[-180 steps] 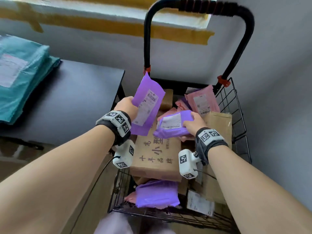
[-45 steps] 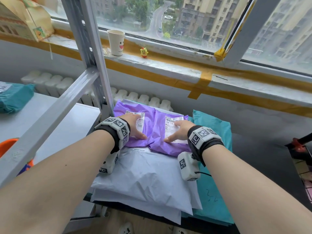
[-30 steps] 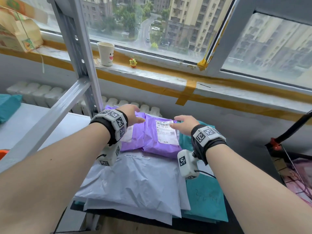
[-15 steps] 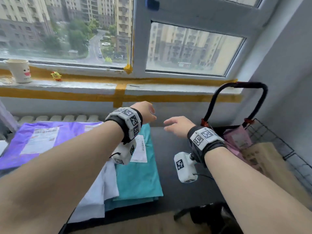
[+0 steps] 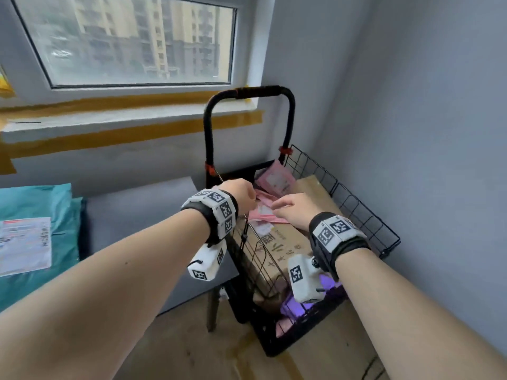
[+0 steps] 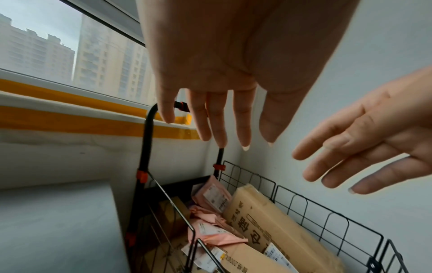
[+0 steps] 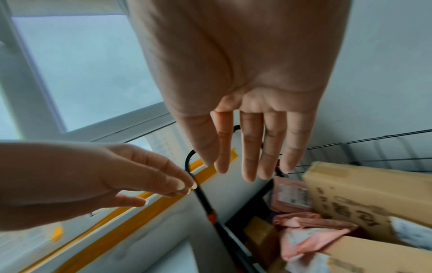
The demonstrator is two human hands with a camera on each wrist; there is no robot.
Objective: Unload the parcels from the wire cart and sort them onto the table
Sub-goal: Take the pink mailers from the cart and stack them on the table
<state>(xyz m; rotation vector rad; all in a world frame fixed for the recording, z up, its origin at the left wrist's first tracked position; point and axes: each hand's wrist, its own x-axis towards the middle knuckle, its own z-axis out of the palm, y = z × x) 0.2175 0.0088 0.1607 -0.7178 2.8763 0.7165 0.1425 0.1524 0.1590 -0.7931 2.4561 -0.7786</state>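
Note:
The black wire cart stands right of the dark table. In it lie pink parcels, printed cardboard boxes and, low at the near end, a purple parcel. My left hand and right hand hover close together just above the crumpled pink parcels. In the wrist views the fingers of the left hand and of the right hand are straight and hold nothing, with the pink parcels below them.
Teal parcels with a white label lie on the table's left part. The cart's tall black handle rises at its far end against the windowsill. A grey wall closes in on the cart's right side.
My view has swung right from the table to the cart. Both empty hands have moved from above the table to over the pink parcels in the cart.

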